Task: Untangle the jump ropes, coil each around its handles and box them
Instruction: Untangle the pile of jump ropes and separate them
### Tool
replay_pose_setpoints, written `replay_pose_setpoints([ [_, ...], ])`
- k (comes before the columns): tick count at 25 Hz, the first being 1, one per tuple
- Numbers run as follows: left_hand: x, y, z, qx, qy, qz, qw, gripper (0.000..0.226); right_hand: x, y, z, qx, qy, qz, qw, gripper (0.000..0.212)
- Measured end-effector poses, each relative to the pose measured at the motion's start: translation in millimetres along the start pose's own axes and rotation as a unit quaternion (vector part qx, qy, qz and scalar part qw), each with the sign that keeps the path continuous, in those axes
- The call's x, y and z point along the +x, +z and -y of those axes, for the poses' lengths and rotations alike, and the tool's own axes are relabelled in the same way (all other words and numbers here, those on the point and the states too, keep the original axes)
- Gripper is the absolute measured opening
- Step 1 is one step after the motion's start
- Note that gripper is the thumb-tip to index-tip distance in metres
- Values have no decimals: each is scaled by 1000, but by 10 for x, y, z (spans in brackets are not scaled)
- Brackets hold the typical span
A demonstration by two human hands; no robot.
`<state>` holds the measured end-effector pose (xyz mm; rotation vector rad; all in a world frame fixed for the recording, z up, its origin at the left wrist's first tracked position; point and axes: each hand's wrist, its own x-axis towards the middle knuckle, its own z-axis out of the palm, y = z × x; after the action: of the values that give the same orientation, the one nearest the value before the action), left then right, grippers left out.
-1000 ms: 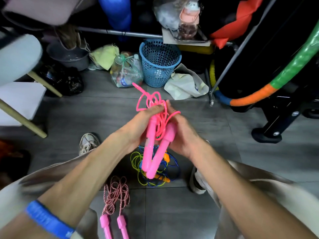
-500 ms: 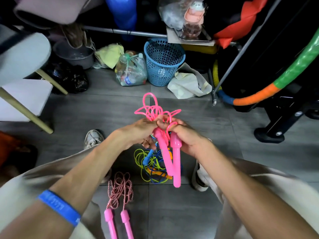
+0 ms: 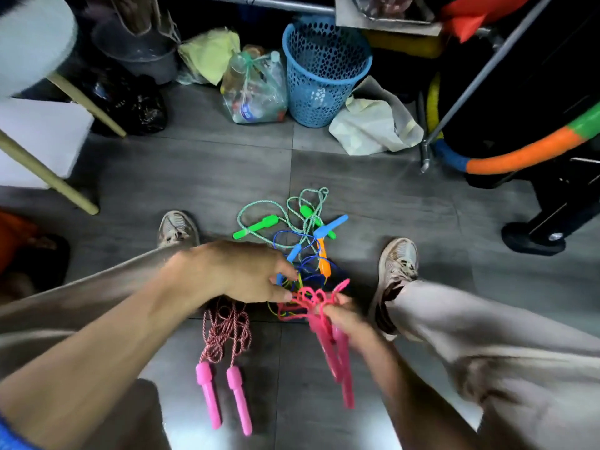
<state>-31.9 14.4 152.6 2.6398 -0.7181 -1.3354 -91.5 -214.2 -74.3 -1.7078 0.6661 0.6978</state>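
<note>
A person seated over a grey tiled floor (image 3: 207,177) holds a bundled pink jump rope (image 3: 328,329) low between the knees.

The right hand (image 3: 345,319) has its grip clenched round both pink handles, cord looped above; the left hand (image 3: 240,274) hovers beside the loops, fingers loosely curled, grasping nothing. A red-and-white rope (image 3: 227,336) lies coiled on the floor near a tangle of green, blue and orange ropes (image 3: 302,241).
</note>
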Motion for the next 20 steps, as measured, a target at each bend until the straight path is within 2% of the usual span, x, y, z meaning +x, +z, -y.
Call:
replay_pose_setpoints([
  [3,73,-11,-96,52,28,-80,995,51,-151,299,-562,-84,58,-34,994,9],
  [4,89,-7,-92,74,19,-80,994,52,-257,327,-653,-100,57,-52,992,10],
  [7,165,69,-32,77,-24,-29,996,53,-485,310,-878,-196,35,-63,978,36],
  [9,204,70,-104,59,-1,-39,998,56,-466,238,-1010,-284,67,-28,956,59],
  [10,204,48,-153,56,20,-57,997,57,-458,195,-1014,-331,80,-20,940,64],
  [12,225,45,-194,52,42,-73,995,55,-482,132,-966,-392,96,-5,915,61],
  [16,218,16,-194,71,24,-58,995,53,-577,70,-971,-486,90,0,869,65],
  [20,259,26,-158,64,8,-44,997,54,-521,11,-954,-440,89,1,894,64],
])
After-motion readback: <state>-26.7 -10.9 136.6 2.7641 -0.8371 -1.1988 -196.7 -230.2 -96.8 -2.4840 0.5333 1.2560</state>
